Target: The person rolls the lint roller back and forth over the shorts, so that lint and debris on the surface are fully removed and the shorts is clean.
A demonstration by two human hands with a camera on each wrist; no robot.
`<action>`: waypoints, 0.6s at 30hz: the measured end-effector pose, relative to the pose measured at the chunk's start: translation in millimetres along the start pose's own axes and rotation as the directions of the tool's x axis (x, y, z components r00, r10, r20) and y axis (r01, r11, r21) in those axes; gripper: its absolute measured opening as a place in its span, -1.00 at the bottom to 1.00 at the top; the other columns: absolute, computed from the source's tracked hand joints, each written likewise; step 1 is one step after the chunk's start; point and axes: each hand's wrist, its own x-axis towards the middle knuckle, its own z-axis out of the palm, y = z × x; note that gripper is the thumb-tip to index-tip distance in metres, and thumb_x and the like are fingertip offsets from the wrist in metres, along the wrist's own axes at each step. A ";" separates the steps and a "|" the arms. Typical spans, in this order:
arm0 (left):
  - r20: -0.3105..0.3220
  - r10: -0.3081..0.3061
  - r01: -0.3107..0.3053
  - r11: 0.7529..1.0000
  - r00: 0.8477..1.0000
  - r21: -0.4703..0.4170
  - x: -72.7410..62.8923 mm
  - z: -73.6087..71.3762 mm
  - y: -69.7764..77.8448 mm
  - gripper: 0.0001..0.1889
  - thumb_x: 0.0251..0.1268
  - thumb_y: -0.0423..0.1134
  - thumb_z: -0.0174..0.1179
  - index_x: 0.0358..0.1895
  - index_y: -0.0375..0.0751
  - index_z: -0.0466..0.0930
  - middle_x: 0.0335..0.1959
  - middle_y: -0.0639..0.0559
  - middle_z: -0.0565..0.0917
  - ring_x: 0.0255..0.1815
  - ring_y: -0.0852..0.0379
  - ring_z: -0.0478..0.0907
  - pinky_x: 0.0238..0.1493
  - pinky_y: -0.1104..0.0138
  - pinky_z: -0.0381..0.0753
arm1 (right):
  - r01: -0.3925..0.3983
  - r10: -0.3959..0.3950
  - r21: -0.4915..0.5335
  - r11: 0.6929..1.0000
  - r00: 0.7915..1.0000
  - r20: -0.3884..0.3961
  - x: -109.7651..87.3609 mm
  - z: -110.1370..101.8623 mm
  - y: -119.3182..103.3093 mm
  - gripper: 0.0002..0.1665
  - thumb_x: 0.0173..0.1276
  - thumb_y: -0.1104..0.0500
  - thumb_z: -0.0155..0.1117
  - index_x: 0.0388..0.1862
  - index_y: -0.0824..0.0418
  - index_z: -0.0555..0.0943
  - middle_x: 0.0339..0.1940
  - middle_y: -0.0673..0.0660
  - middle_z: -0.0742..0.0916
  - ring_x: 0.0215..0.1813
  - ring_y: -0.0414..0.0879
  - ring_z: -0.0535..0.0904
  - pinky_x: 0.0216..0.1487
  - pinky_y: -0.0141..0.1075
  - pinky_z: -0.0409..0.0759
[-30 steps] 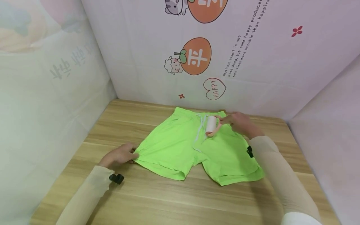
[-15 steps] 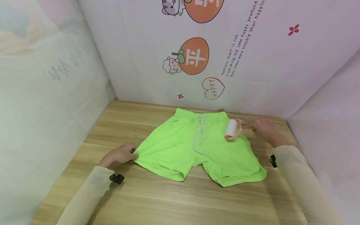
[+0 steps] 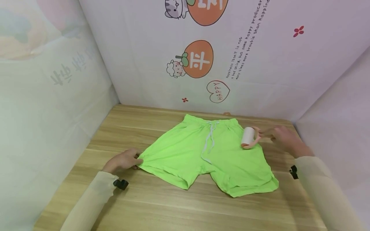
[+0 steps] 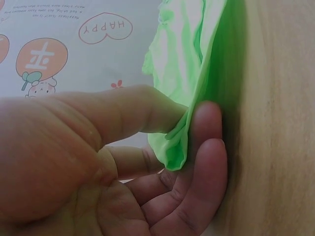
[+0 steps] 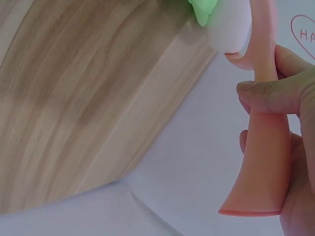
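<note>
Bright green shorts [image 3: 179,147] lie spread out, waistband toward the back wall, with a white drawstring [image 3: 208,141] down the front. At the hem corner on the left, my left hand [image 3: 124,159] pinches the cloth; the left wrist view shows the green hem [image 4: 174,152] between thumb and fingers. My right hand [image 3: 286,138] grips the lint roller by its pink handle [image 5: 266,162], thumb across the neck. The white roller [image 3: 248,137] is over the right side of the shorts, below the waistband.
The wood-grain table [image 3: 162,215] meets a printed back wall [image 3: 144,64] and white side walls [image 3: 338,106]. A small orange-brown piece [image 3: 226,113] shows at the table's back edge.
My right hand has drawn the lint roller from beside the drawstring to the right edge of the shorts. The waistband has shifted slightly right. My left hand keeps its hold on the hem.
</note>
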 end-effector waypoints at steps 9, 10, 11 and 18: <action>-0.017 -0.040 0.040 0.999 0.999 -0.025 0.7 4.2 2.9 -0.84 0.51 -0.37 0.11 -0.03 -0.37 0.62 -0.27 -0.08 0.63 -0.32 0.09 0.60 -0.24 0.29 0.68 | -0.143 0.147 -0.040 0.989 0.977 0.155 -19.4 -18.5 9.0 -0.33 0.15 0.67 0.16 0.14 0.20 0.79 0.18 0.28 0.80 -0.28 0.02 0.69 -0.46 -0.33 0.41; -0.017 -0.041 0.040 0.999 0.999 -0.028 0.8 4.4 2.7 -0.83 0.51 -0.37 0.11 -0.02 -0.37 0.62 -0.27 -0.08 0.62 -0.32 0.09 0.59 -0.24 0.29 0.67 | -0.147 0.155 -0.058 0.987 0.974 0.165 -21.5 -21.2 9.8 -0.32 0.12 0.67 0.16 0.12 0.18 0.80 0.18 0.29 0.79 -0.22 0.06 0.73 -0.46 -0.31 0.44; -0.015 -0.041 0.040 0.999 0.999 -0.031 1.1 4.5 2.5 -0.84 0.51 -0.37 0.10 -0.03 -0.37 0.62 -0.28 -0.07 0.62 -0.32 0.09 0.58 -0.24 0.29 0.67 | -0.151 0.164 -0.082 0.985 0.971 0.173 -23.1 -23.8 10.3 -0.30 0.10 0.66 0.16 0.10 0.15 0.81 0.19 0.28 0.79 -0.17 0.07 0.76 -0.46 -0.29 0.46; -0.001 -0.036 0.036 0.999 0.999 -0.034 4.1 5.4 4.0 -0.86 0.47 -0.38 0.10 -0.07 -0.35 0.60 -0.32 -0.03 0.57 -0.35 0.10 0.52 -0.30 0.35 0.61 | -0.135 0.168 -0.171 0.976 0.967 0.193 -30.5 -41.4 8.1 -0.33 -0.01 0.67 0.31 -0.06 0.08 0.86 -0.07 0.23 0.87 -0.47 -0.11 0.48 -0.53 -0.27 0.31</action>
